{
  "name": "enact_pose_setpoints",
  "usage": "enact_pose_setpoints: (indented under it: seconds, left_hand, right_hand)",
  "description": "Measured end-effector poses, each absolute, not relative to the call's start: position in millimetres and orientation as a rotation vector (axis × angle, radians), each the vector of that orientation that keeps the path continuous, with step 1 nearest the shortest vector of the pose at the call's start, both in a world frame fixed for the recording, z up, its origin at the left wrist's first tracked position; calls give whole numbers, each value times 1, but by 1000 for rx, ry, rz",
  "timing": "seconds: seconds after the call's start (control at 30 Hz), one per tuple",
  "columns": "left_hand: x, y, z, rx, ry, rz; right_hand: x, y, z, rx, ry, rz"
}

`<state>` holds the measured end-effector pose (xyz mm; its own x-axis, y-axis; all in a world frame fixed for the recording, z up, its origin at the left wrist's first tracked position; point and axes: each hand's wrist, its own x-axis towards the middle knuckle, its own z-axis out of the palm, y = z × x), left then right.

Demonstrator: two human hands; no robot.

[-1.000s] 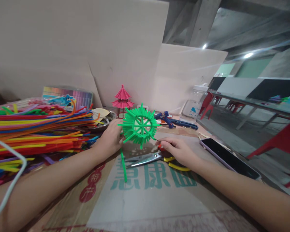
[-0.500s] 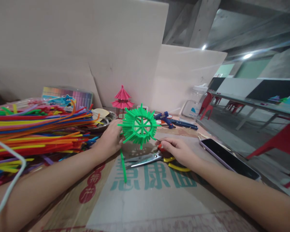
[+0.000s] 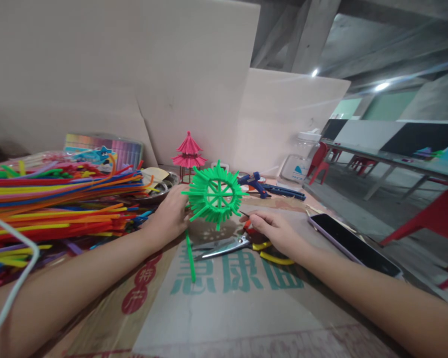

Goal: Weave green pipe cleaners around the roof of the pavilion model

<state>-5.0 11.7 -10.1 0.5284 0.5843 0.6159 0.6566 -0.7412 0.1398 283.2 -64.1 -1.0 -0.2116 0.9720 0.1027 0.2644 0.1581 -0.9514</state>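
Observation:
My left hand (image 3: 171, 211) is closed on the left edge of a green pipe-cleaner ring (image 3: 233, 206), which has spokes inside and short spikes all round. My right hand (image 3: 274, 228) is pinched just right of the ring, with a thin dark tip (image 3: 243, 214) poking out of its fingers; what this belongs to is hidden. Beneath the right hand lie scissors (image 3: 224, 247) with silver blades to the left and yellow and red handles partly covered by the hand. A loose green pipe cleaner (image 3: 191, 258) lies below my left hand.
Bundles of coloured pipe cleaners (image 3: 59, 219) fill the left side, with a marker set (image 3: 127, 151) behind. At the back are a pink pagoda model (image 3: 188, 151), a blue glue gun (image 3: 256, 184) and a clear bottle (image 3: 298, 161). A phone (image 3: 353, 243) lies right.
My right hand and the dark tip have shifted very slightly beside the ring. The left hand and the green ring look unmoved.

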Motion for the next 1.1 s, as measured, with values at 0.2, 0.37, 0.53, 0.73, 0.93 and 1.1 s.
enact_pose_setpoints:
  seconds: [0.2, 0.37, 0.53, 0.73, 0.93, 1.1]
  left_hand:
    - [-6, 14, -12, -2656, -1099, -1011]
    - [-7, 14, -12, -2654, -1079, -992]
    - [-6, 12, -11, -2638, -1073, -1018]
    - [-5, 12, -9, -2669, -1103, -982]
    - [-6, 13, -10, -2653, -1064, -996]
    - [-6, 14, -12, -2632, -1060, -996]
  right_hand:
    - [283, -64, -2, -1191, -1592, 1116]
    - [282, -63, -2, -1181, -1588, 1160]
    - [282, -65, -1, -1180, -1610, 1152]
    - [281, -64, 0, -1191, -1614, 1150]
    - [279, -63, 0, -1201, -1543, 1205]
    - [279, -64, 0, -1177, -1512, 1244]
